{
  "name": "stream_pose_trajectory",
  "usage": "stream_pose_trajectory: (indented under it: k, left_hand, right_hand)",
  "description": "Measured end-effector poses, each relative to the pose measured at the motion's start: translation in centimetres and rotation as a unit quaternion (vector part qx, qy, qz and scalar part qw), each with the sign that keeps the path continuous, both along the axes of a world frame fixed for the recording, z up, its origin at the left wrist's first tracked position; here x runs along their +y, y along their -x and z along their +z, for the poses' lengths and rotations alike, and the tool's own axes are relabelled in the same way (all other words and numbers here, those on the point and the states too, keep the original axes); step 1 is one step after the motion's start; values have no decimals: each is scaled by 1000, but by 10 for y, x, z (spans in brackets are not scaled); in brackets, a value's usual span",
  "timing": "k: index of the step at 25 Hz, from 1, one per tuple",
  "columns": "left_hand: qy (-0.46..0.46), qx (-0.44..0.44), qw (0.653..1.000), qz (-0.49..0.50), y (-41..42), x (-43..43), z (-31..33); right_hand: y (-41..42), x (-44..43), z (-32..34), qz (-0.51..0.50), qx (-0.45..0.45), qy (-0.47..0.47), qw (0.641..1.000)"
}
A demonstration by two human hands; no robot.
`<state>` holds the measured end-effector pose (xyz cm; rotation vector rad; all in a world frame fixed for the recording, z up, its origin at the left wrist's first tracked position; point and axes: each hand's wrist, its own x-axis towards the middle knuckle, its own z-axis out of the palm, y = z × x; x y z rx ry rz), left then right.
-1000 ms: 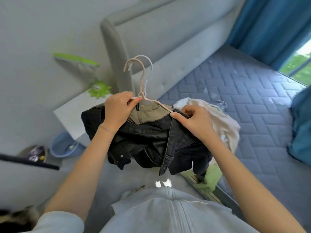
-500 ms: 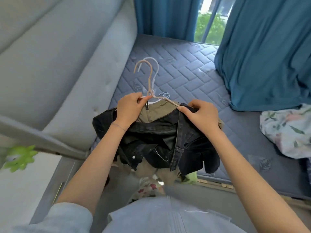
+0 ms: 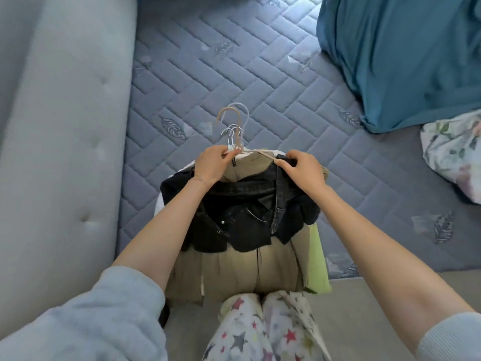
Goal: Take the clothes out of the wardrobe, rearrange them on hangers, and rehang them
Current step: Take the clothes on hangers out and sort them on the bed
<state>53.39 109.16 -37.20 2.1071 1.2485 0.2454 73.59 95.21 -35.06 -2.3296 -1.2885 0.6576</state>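
Observation:
I hold a bundle of clothes on hangers over the bed. My left hand (image 3: 213, 162) grips the necks of the hangers (image 3: 235, 126), whose beige and white hooks point away from me. My right hand (image 3: 303, 169) pinches the shoulder of a black denim jacket (image 3: 242, 220) where it sits on the beige hanger's arm. Under the jacket hangs a beige garment (image 3: 234, 274), and a light green piece (image 3: 316, 264) shows at its right edge. A white piece peeks out at the left, mostly hidden.
The bare quilted blue-grey mattress (image 3: 234, 61) spreads ahead. A grey padded headboard (image 3: 59, 126) runs along the left. A teal blanket (image 3: 406, 56) lies bunched at the upper right, with a floral pillow (image 3: 453, 149) below it. My star-print trousers (image 3: 260, 329) are at the bottom.
The view has swung from the bedside and headboard down onto the mattress. Both hands keep the same hold on the hangers and jacket, and the bundle now hangs lower over the bed.

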Motion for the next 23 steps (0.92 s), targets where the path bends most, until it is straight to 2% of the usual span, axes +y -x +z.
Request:
stream_pose_trajectory:
  k: [7, 10, 12, 16, 23]
  left_hand:
    - [1, 46, 996, 71, -37, 91, -172]
    - [-14, 56, 995, 78, -36, 107, -213]
    - [-13, 42, 997, 66, -30, 102, -217]
    - [-37, -26, 997, 68, -17, 63, -169]
    - [-64, -84, 988, 116, 21, -37, 1]
  right_hand:
    - [-36, 105, -175, 25, -53, 15, 998]
    - [-42, 131, -214, 17, -49, 43, 998]
    - [-40, 133, -216, 13, -44, 51, 998]
    - [-15, 106, -170, 36, -46, -43, 997]
    - [51, 31, 5, 84, -23, -96, 992]
